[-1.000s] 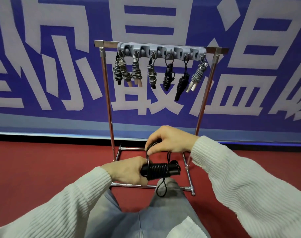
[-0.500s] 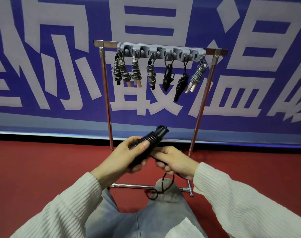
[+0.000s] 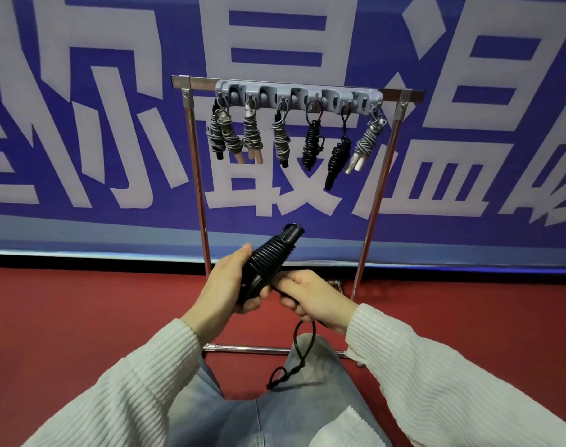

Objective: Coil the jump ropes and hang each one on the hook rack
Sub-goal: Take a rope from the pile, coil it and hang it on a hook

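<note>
My left hand (image 3: 225, 283) grips the lower end of a black jump rope (image 3: 268, 256), whose cord is wound tightly round the handles; the bundle points up and to the right. My right hand (image 3: 310, 296) pinches the cord just below the bundle, and a short twisted loop of cord (image 3: 302, 353) hangs from it over my knee. Ahead stands the grey hook rack (image 3: 299, 98) on a metal frame. Several coiled ropes hang from it, grey ones (image 3: 251, 137) on the left, two black ones (image 3: 312, 145) in the middle and a grey one (image 3: 367, 145) at the right end.
The frame's steel legs (image 3: 197, 188) and floor bar (image 3: 246, 349) stand on a red floor (image 3: 81, 317) close in front of my knees. A blue banner with large white characters (image 3: 113, 124) covers the wall behind.
The black bundle rose from a low, level position to a tilted one higher up. My right hand dropped from above the bundle to beneath it, and the hanging loop of cord grew shorter.
</note>
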